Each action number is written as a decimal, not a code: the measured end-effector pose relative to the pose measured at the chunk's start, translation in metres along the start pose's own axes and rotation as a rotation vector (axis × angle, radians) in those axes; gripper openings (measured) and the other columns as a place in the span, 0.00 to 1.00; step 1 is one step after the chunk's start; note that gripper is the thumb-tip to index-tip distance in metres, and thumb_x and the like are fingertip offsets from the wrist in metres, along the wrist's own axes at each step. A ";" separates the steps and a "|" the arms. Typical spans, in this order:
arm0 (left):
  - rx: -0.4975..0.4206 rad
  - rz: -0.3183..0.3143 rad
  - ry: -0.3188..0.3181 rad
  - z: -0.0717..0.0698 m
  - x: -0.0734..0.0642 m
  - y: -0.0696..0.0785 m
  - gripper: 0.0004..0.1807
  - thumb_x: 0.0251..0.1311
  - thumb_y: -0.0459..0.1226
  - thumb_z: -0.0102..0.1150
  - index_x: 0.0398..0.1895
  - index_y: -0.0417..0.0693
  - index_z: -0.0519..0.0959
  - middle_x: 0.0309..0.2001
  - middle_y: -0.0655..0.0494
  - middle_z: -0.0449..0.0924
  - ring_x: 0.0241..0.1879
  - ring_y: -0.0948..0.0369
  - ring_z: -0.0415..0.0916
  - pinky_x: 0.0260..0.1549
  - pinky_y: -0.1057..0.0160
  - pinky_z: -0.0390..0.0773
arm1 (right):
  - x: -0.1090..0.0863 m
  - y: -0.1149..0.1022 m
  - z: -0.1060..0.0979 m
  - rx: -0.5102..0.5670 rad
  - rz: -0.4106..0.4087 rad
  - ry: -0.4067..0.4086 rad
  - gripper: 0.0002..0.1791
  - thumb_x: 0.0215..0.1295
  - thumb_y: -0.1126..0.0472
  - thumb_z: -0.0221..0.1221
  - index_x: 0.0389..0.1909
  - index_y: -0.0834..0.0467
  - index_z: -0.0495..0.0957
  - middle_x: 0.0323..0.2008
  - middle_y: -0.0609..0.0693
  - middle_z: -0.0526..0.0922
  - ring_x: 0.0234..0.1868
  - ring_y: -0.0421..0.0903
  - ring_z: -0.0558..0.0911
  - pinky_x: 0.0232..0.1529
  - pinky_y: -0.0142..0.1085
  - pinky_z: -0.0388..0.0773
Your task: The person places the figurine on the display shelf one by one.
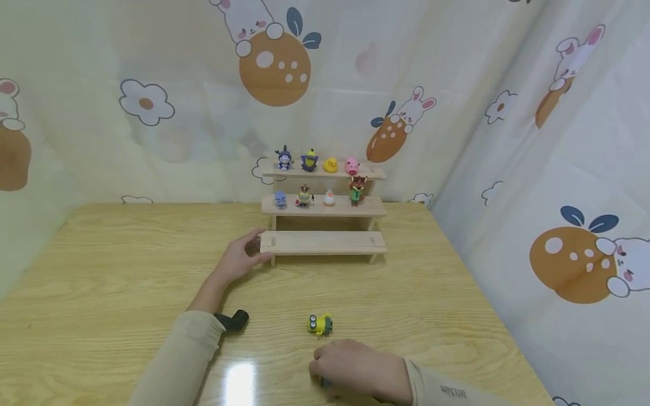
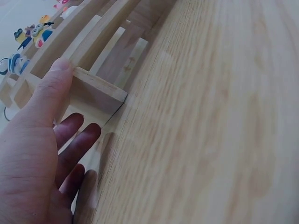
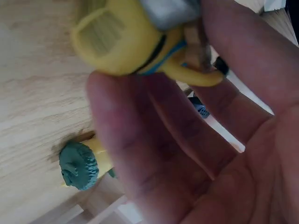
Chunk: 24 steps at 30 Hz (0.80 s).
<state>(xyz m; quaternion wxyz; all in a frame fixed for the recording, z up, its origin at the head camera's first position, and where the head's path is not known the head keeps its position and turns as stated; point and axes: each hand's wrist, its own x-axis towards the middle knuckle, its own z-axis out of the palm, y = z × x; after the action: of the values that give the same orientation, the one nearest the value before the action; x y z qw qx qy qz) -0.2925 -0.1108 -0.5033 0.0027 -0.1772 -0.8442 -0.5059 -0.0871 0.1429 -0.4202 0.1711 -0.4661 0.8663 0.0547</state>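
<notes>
A three-tier wooden display stand [image 1: 325,242] stands at the far side of the table, small figurines on its upper two tiers. My left hand [image 1: 241,256] grips the left end of its lowest tier; in the left wrist view the thumb [image 2: 51,88] presses the tier's edge and the fingers curve below it. Close to the front, my right hand [image 1: 358,366] holds a yellow minion figurine [image 3: 117,42] between thumb and fingers, nearly hidden in the head view. A second minion figurine [image 1: 320,325] lies on its back just beyond that hand.
On the top tier are a yellow duck [image 1: 330,164], a pink pig [image 1: 352,165] and others. The middle tier bears a fox figurine [image 1: 357,190] and several more. A patterned curtain [image 1: 193,51] hangs behind the wooden table [image 1: 127,254]. A black strap piece [image 1: 235,321] shows at the left wrist.
</notes>
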 end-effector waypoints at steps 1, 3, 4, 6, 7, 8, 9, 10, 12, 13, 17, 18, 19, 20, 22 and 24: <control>0.003 0.002 -0.001 0.000 0.000 0.000 0.41 0.52 0.48 0.69 0.69 0.47 0.64 0.50 0.46 0.79 0.54 0.50 0.74 0.61 0.48 0.69 | 0.002 0.002 -0.001 0.022 -0.019 0.008 0.08 0.54 0.52 0.68 0.35 0.44 0.82 0.28 0.34 0.76 0.24 0.28 0.67 0.24 0.18 0.66; 0.014 0.007 0.000 -0.001 0.000 0.000 0.41 0.52 0.48 0.69 0.68 0.48 0.64 0.49 0.46 0.79 0.53 0.50 0.74 0.60 0.49 0.69 | 0.005 0.008 -0.005 0.096 -0.068 0.024 0.10 0.53 0.50 0.68 0.36 0.46 0.83 0.30 0.35 0.77 0.27 0.25 0.69 0.28 0.15 0.67; 0.017 0.013 0.000 -0.001 0.000 -0.001 0.41 0.52 0.49 0.69 0.68 0.48 0.65 0.49 0.46 0.79 0.53 0.50 0.74 0.60 0.49 0.70 | 0.006 0.013 -0.008 0.141 -0.093 0.034 0.11 0.53 0.50 0.68 0.36 0.48 0.83 0.31 0.35 0.78 0.28 0.25 0.70 0.29 0.14 0.67; 0.019 0.020 0.000 -0.001 0.000 -0.001 0.41 0.51 0.49 0.69 0.68 0.48 0.65 0.48 0.46 0.80 0.52 0.50 0.74 0.60 0.49 0.70 | 0.008 0.021 -0.015 0.230 -0.137 0.065 0.12 0.54 0.51 0.67 0.39 0.50 0.83 0.34 0.37 0.80 0.31 0.24 0.72 0.32 0.13 0.68; 0.023 0.024 0.001 -0.001 0.000 -0.001 0.41 0.51 0.49 0.69 0.68 0.48 0.65 0.48 0.46 0.80 0.52 0.50 0.74 0.59 0.48 0.70 | 0.008 0.026 -0.020 0.279 -0.148 0.082 0.13 0.55 0.52 0.67 0.40 0.52 0.83 0.35 0.37 0.80 0.33 0.24 0.73 0.34 0.13 0.69; 0.025 0.027 0.004 -0.002 0.000 -0.001 0.41 0.51 0.49 0.69 0.68 0.48 0.65 0.48 0.46 0.80 0.52 0.50 0.74 0.59 0.48 0.70 | 0.009 0.031 -0.025 0.331 -0.147 0.101 0.14 0.56 0.53 0.66 0.42 0.53 0.83 0.37 0.39 0.81 0.35 0.25 0.74 0.36 0.14 0.71; 0.025 0.029 0.004 -0.002 0.000 -0.002 0.41 0.51 0.50 0.69 0.68 0.48 0.65 0.48 0.46 0.80 0.52 0.50 0.74 0.59 0.48 0.70 | 0.010 0.037 -0.029 0.379 -0.135 0.123 0.15 0.57 0.54 0.66 0.44 0.54 0.82 0.38 0.40 0.81 0.37 0.26 0.75 0.38 0.16 0.72; 0.025 0.033 0.005 -0.002 0.001 -0.002 0.41 0.51 0.50 0.69 0.68 0.47 0.65 0.48 0.46 0.80 0.52 0.50 0.74 0.59 0.48 0.70 | 0.010 0.043 -0.034 0.428 -0.118 0.151 0.14 0.58 0.55 0.65 0.44 0.55 0.82 0.39 0.41 0.81 0.38 0.27 0.76 0.39 0.17 0.74; 0.032 0.035 0.008 -0.003 0.002 -0.002 0.41 0.51 0.50 0.69 0.68 0.48 0.65 0.48 0.46 0.80 0.52 0.50 0.74 0.58 0.48 0.71 | 0.012 0.054 -0.042 0.543 -0.064 0.212 0.13 0.60 0.57 0.64 0.46 0.55 0.81 0.42 0.42 0.80 0.41 0.29 0.78 0.43 0.20 0.76; 0.034 0.035 0.009 -0.003 0.002 -0.002 0.41 0.51 0.50 0.69 0.68 0.48 0.65 0.48 0.46 0.80 0.52 0.51 0.75 0.58 0.48 0.71 | 0.013 0.060 -0.045 0.595 -0.031 0.250 0.13 0.61 0.58 0.63 0.46 0.55 0.81 0.43 0.43 0.80 0.42 0.31 0.78 0.44 0.21 0.77; 0.025 0.034 0.012 -0.003 0.002 -0.001 0.41 0.51 0.49 0.69 0.68 0.47 0.65 0.48 0.46 0.80 0.51 0.51 0.75 0.58 0.49 0.71 | 0.020 0.079 -0.052 0.676 0.092 0.454 0.12 0.61 0.58 0.63 0.45 0.53 0.81 0.42 0.44 0.80 0.43 0.37 0.80 0.46 0.28 0.80; 0.023 0.032 0.011 -0.003 0.002 -0.001 0.41 0.51 0.49 0.69 0.68 0.47 0.65 0.47 0.47 0.80 0.51 0.51 0.75 0.58 0.49 0.71 | 0.023 0.083 -0.052 0.668 0.125 0.499 0.12 0.60 0.57 0.64 0.45 0.53 0.81 0.41 0.44 0.81 0.43 0.38 0.81 0.46 0.28 0.80; 0.023 0.031 0.009 -0.002 0.002 -0.001 0.41 0.51 0.49 0.69 0.68 0.47 0.65 0.47 0.47 0.80 0.51 0.51 0.74 0.58 0.49 0.71 | 0.025 0.086 -0.052 0.661 0.152 0.540 0.13 0.60 0.57 0.64 0.45 0.53 0.81 0.41 0.44 0.81 0.43 0.38 0.81 0.45 0.29 0.80; 0.025 0.031 0.007 -0.002 0.002 -0.002 0.41 0.51 0.49 0.69 0.68 0.47 0.65 0.47 0.47 0.80 0.51 0.51 0.74 0.58 0.49 0.70 | 0.028 0.090 -0.052 0.652 0.182 0.575 0.13 0.59 0.57 0.65 0.45 0.53 0.81 0.40 0.44 0.81 0.42 0.39 0.81 0.45 0.29 0.80; 0.025 0.023 0.005 -0.002 0.001 -0.002 0.41 0.51 0.49 0.69 0.68 0.48 0.65 0.47 0.48 0.80 0.52 0.51 0.74 0.59 0.49 0.70 | 0.033 0.096 -0.051 0.662 0.234 0.619 0.12 0.60 0.57 0.64 0.45 0.53 0.81 0.40 0.44 0.82 0.42 0.39 0.82 0.44 0.29 0.80; 0.024 0.018 0.005 -0.002 0.001 -0.003 0.41 0.51 0.50 0.69 0.68 0.49 0.65 0.48 0.48 0.80 0.52 0.52 0.74 0.59 0.49 0.70 | 0.038 0.102 -0.050 0.701 0.255 0.662 0.13 0.63 0.58 0.62 0.48 0.54 0.79 0.42 0.47 0.83 0.44 0.41 0.82 0.45 0.31 0.81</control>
<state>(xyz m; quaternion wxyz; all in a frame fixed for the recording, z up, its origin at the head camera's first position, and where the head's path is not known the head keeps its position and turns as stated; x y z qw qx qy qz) -0.2947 -0.1133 -0.5050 0.0113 -0.1834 -0.8487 -0.4960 -0.2034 0.1571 -0.3936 0.0254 -0.2633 0.8905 -0.3701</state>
